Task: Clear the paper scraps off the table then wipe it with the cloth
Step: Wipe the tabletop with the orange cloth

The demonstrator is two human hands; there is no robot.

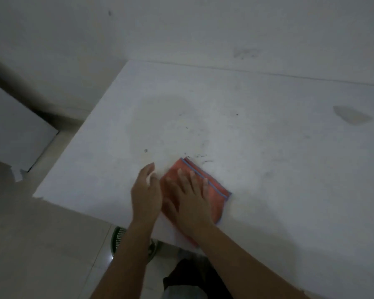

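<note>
Head view: the right hand (189, 198) lies flat, fingers straight and spread, pressing on the cloth (216, 190) near the worktop's front edge. The left hand (146, 192) rests just beside it on the left, thumb and fingers pinched on a small white paper scrap (149, 177). The cloth is orange-red, folded into a rough square, with a blue-purple border stripe along its far-right edge. Dark specks and smudges mark the white worktop (268, 147) beyond the cloth. Below the front edge, a green mesh basket (117, 237) stands on the floor; its contents are hidden.
</note>
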